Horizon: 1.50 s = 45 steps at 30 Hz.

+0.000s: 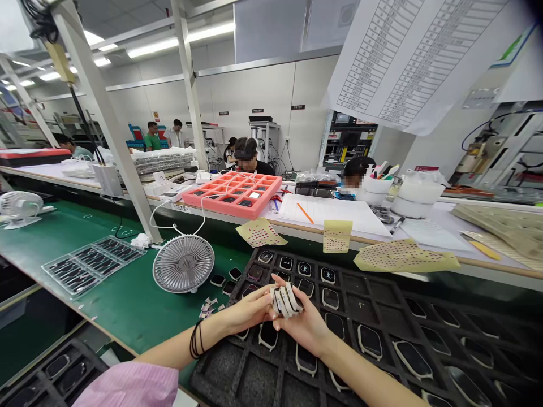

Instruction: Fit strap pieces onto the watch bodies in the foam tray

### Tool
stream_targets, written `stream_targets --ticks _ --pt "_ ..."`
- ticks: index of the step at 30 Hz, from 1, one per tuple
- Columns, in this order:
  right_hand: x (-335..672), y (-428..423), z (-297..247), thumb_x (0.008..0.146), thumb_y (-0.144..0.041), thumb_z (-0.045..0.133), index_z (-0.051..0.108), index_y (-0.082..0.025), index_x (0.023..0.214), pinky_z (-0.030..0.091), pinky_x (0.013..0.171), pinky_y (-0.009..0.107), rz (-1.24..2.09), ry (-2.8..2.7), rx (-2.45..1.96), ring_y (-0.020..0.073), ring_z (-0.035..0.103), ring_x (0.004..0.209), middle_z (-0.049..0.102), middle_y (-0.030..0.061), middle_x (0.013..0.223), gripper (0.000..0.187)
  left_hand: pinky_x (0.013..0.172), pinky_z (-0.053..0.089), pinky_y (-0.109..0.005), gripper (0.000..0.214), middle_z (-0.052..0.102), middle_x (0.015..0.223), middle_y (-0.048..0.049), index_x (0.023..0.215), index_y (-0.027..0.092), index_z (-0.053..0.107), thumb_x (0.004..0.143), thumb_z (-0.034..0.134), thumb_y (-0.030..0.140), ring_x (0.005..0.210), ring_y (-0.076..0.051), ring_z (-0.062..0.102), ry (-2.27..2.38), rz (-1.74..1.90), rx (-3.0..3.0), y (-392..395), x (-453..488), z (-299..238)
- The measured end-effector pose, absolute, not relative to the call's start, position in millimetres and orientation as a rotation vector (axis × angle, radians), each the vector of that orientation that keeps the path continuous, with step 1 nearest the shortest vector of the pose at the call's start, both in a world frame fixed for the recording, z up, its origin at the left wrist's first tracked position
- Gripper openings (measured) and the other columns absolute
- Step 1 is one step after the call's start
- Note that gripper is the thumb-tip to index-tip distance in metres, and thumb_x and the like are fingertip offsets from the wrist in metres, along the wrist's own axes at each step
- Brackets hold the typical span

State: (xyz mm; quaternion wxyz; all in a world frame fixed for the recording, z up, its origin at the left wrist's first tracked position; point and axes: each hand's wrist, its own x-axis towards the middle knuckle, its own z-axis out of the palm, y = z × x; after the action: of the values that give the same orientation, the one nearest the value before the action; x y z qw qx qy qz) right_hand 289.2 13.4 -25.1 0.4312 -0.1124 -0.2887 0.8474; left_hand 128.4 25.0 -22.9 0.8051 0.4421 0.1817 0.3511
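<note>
Above the black foam tray in the head view, a short stack of watch cases is grasped between the fingers of the left hand and the right hand. The stack's axis is directed crosswise from hand to hand, its cases set on edge and slightly tilted, with neither hand clearly nearer. Below, seated watches are carried by the tray on the green counter.

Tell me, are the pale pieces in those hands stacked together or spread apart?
Stacked together: the pale pieces sit close in a row, held between the left hand and right hand.
</note>
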Motion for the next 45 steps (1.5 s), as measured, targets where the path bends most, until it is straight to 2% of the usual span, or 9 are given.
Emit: stream_targets --ticks 12,20,23,27,30,32,34,39,45 --pt "287.5 9.9 -19.5 0.086 -0.038 0.052 0.041 -0.029 0.137 0.045 0.057 0.031 2.1 -0.692 -0.317 0.018 0.059 0.069 0.068 0.0053 0.095 0.054 0.063 0.045 -0.022 0.053 0.049 0.069 0.0048 0.128 0.024 0.047 0.081 0.067 0.039 0.061 -0.007 0.049 0.43 0.794 1.1 21.5 130.5 -26.6" --pt "287.6 9.2 -19.7 0.088 -0.036 0.049 0.028 -0.033 0.143 0.042 0.05 0.028 2.116 -0.756 -0.282 0.019 0.058 0.069 0.066 0.0051 0.095 0.059 0.064 0.051 -0.027 0.051 0.053 0.07 0.0019 0.121 0.021 0.054 0.075 0.073 0.032 0.062 -0.01 0.053 0.46 0.781 0.986 20.3 129.1 -24.7" --pt "286.7 7.7 -20.7 0.088 -0.037 0.05 0.032 -0.032 0.142 0.042 0.051 0.028 2.117 -0.734 -0.314 0.0186 0.058 0.068 0.067 0.0044 0.091 0.058 0.071 0.051 -0.029 0.051 0.057 0.073 0.001 0.125 0.02 0.05 0.08 0.066 0.037 0.067 -0.011 0.058 0.54 0.713 1.099 22.0 123.5 -14.9" --pt "285.0 6.8 -21.3 0.084 -0.038 0.056 0.041 -0.027 0.138 0.042 0.054 0.03 2.097 -0.694 -0.416 0.0191 0.059 0.067 0.067 0.0054 0.09 0.057 0.069 0.052 -0.028 0.05 0.062 0.106 -0.0092 0.132 0.019 0.04 0.088 0.051 0.04 0.088 -0.018 0.062 0.941 0.678 1.613 31.8 86.5 13.2" --pt "284.2 8.5 -21.6 0.081 -0.036 0.06 0.043 -0.024 0.135 0.042 0.055 0.03 2.075 -0.625 -0.52 0.0186 0.059 0.064 0.068 0.0068 0.089 0.058 0.056 0.048 -0.024 0.035 0.067 0.084 -0.0072 0.111 0.014 0.055 0.093 0.035 0.038 0.066 -0.016 0.063 1.512 0.507 1.998 36.2 45.1 19.0" --pt "283.8 10.0 -22.0 0.08 -0.034 0.061 0.043 -0.023 0.135 0.042 0.056 0.031 2.07 -0.583 -0.574 0.0187 0.059 0.063 0.069 0.0066 0.087 0.059 0.058 0.047 -0.025 0.025 0.066 0.073 -0.0056 0.09 0.015 0.061 0.09 0.042 0.03 0.06 -0.016 0.062 1.635 0.372 2.056 34.6 23.3 8.4" --pt "283.5 10.8 -22.4 0.079 -0.034 0.062 0.042 -0.022 0.135 0.042 0.057 0.032 2.069 -0.558 -0.609 0.019 0.059 0.063 0.069 0.0069 0.088 0.061 0.065 0.047 -0.027 0.013 0.068 0.08 -0.0073 0.079 0.015 0.062 0.082 0.051 0.02 0.071 -0.02 0.064 1.703 0.283 2.094 31.2 10.9 -10.2" --pt "283.0 9.3 -23.0 0.076 -0.035 0.064 0.044 -0.021 0.133 0.041 0.056 0.032 2.059 -0.568 -0.642 0.0193 0.059 0.062 0.069 0.0074 0.088 0.062 0.077 0.046 -0.03 0.019 0.064 0.104 -0.0105 0.093 0.017 0.062 0.074 0.057 0.013 0.092 -0.025 0.063 1.77 0.187 2.155 31.2 9.1 -56.8" --pt "282.3 7.8 -22.5 0.077 -0.035 0.063 0.048 -0.023 0.131 0.041 0.056 0.032 2.042 -0.593 -0.636 0.0189 0.059 0.062 0.069 0.0067 0.087 0.057 0.07 0.046 -0.03 0.023 0.065 0.092 -0.0111 0.092 0.016 0.062 0.073 0.052 0.007 0.081 -0.025 0.063 1.74 0.246 2.137 43.2 14.1 -84.3"
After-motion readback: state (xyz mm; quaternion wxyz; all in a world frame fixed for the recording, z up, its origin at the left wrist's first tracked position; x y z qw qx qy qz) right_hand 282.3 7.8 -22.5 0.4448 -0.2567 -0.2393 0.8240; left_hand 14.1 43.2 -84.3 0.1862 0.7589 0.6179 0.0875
